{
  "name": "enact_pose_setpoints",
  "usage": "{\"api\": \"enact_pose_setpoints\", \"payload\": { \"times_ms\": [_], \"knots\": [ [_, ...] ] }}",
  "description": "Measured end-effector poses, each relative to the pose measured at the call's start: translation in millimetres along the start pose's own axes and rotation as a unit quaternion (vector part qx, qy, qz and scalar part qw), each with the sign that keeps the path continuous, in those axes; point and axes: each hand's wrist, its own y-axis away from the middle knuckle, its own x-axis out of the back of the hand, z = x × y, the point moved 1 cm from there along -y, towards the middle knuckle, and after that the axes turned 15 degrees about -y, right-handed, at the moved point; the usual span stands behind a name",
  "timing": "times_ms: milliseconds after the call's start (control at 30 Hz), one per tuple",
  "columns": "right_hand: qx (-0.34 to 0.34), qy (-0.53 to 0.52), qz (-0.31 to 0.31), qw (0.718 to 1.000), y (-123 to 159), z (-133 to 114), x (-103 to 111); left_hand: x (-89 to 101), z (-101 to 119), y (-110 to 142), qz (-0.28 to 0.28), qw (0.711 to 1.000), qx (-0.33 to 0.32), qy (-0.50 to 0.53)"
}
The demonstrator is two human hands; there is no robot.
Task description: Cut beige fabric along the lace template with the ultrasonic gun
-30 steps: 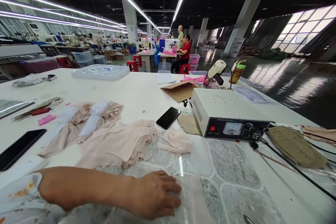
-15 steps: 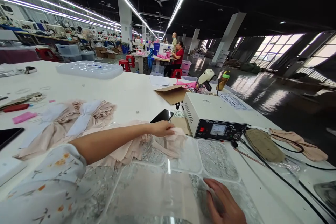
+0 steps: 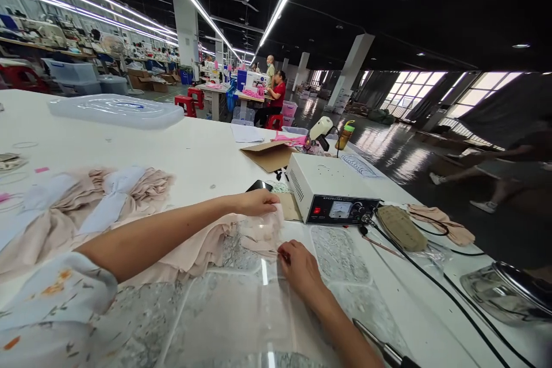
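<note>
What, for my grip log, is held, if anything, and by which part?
A pale cloth: the left hand holds its far end. The right hand is at its near end; whether it grips cannot be told.

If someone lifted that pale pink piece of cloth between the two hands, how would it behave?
The cloth would probably flop, as it droops in soft folds below the left hand. It looks thin, so it is likely light. Pushed, it would perhaps wrinkle rather than roll, given its creases.

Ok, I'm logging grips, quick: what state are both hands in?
Left hand: closed, holding pale pink fabric.
Right hand: at the fabric's near edge; whether gripping cannot be told.
</note>
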Motion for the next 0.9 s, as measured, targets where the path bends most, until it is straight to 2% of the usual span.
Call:
{"api": "enact_pose_setpoints", "payload": {
  "times_ms": [167, 300, 433, 533, 667, 767, 900],
  "knots": [
    [-0.018, 0.005, 0.01, 1.0, 5, 12, 11, 2.5, 12, 1, 0.032, 0.998, -0.023, 0.041],
    [-0.014, -0.016, 0.018, 1.0, 21, 21, 22, -1.6, 21, -2, 0.025, 0.998, -0.035, 0.048],
    [-0.008, -0.036, 0.052, 0.998, 49, 28, 36, -9.6, 15, -3, -0.019, 0.999, -0.033, 0.007],
    [-0.008, -0.046, 0.085, 0.995, 78, 32, 51, -15.8, 4, 2, -0.051, 0.997, -0.006, -0.05],
    [0.005, -0.05, 0.121, 0.991, 114, 35, 64, -13.5, -4, 8, -0.049, 0.994, 0.025, -0.093],
    [0.028, -0.042, 0.122, 0.991, 130, 35, 64, -4.3, 4, -1, -0.023, 0.995, 0.029, -0.095],
    [0.078, -0.03, 0.125, 0.989, 137, 33, 58, 6.3, 31, -26, 0.013, 0.996, 0.013, -0.086]
  ]
}}
